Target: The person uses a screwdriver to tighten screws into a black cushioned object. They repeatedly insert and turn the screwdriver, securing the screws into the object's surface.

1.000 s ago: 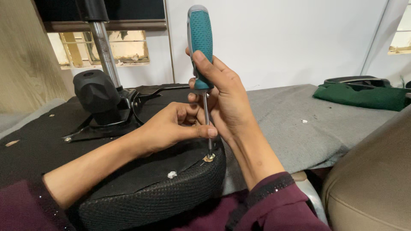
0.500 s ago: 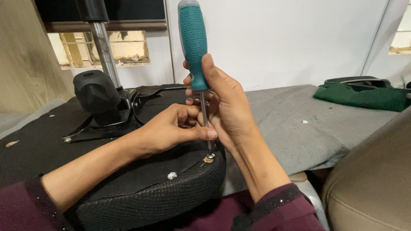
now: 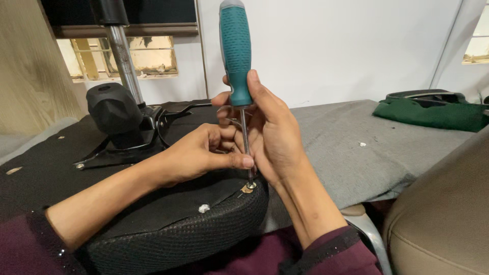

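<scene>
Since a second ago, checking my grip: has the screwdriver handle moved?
Yes. The screwdriver handle has risen and shifted left against the wall, its top nearing the frame's edge. Its tip stays on the screw.

screwdriver (image 3: pixel 236 53) handle: tilted → upright | right hand (image 3: pixel 270 132) grip: lower

White wall (image 3: pixel 356 46), wooden panel (image 3: pixel 30 66) at left, grey cloth-covered surface (image 3: pixel 367 153), beige cushion (image 3: pixel 443 224) at right.
</scene>
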